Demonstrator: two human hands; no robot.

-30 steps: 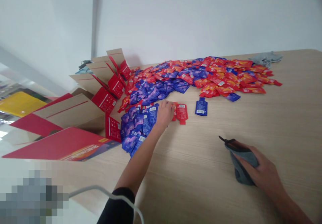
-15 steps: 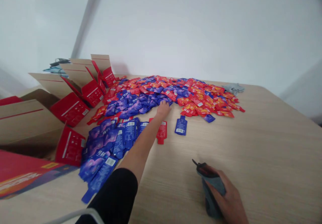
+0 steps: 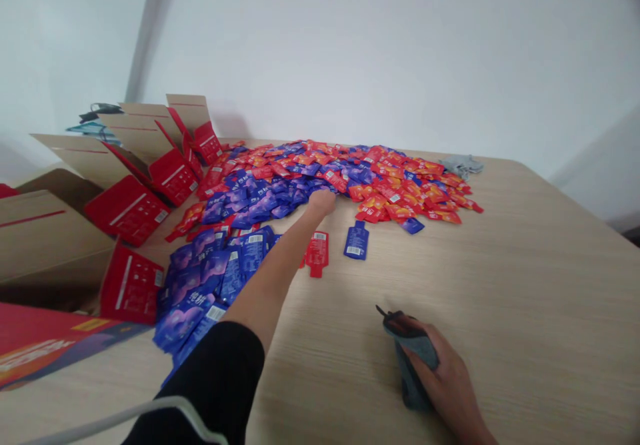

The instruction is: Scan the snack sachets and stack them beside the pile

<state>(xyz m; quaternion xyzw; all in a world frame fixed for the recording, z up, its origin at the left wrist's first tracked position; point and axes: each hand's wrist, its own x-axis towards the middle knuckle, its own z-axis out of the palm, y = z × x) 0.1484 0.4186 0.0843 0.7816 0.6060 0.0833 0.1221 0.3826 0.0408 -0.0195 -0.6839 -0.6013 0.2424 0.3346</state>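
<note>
My left hand (image 3: pixel 323 200) reaches to the near edge of the pile, against the blue sachets (image 3: pixel 260 198). Its fingers look curled in; whatever they hold is hidden. In my right hand (image 3: pixel 445 368) is a grey, cloth-like bundle (image 3: pixel 414 382) with a dark top and a thin black tip sticking out. Below my left hand lies a flat red sachet (image 3: pixel 317 253), partly beside my forearm. A single blue sachet (image 3: pixel 357 240) lies apart, barcode up. More blue sachets (image 3: pixel 193 312) are heaped left of my forearm.
Open cardboard boxes (image 3: pixel 130 210) with red flaps line the left side. Red and orange sachets (image 3: pixel 405 188) cover the back right of the wooden table (image 3: pixel 500 285). A grey cloth (image 3: pixel 463 164) lies behind them. A white cable (image 3: pixel 165 402) crosses my black sleeve at the bottom.
The fingers of my left hand, spread on the pile's edge before, now look curled. The view has shifted slightly, so most things sit a bit further left and higher. My right hand keeps its hold.
</note>
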